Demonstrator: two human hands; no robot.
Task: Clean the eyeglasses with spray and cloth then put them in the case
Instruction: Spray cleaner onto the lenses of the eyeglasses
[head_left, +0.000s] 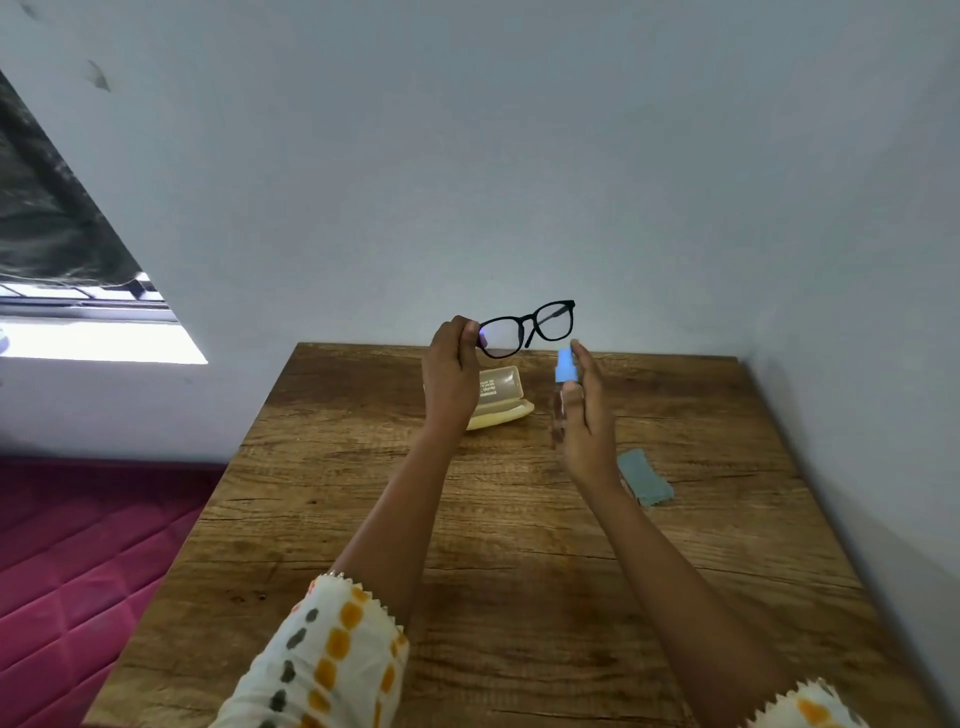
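Your left hand (451, 370) is raised above the far part of the wooden counter (498, 545), its fingers (464, 332) pinched closed on the left end of the black-framed eyeglasses (529, 327). The glasses hang in the air in front of the pale wall (467, 156), lenses facing you, tilted so that the free right end sits higher than the gripped end. Your right hand (587, 415) is up beside them, just below and to the right of the frame, wrapped around a small spray bottle (562, 387) with a blue top; the thumb lies across the bottle's body and one finger reaches up beside the blue nozzle, which stands close under the right lens without touching it. Behind your left hand the beige case (501, 397) lies open on the counter, partly hidden by the hand. The grey-blue cloth (644, 477) lies flat on the counter near your right wrist, apart from the case. Both forearms stretch forward from patterned white sleeves (327, 654). A pink mattress (83, 561) lies to the left of the counter.
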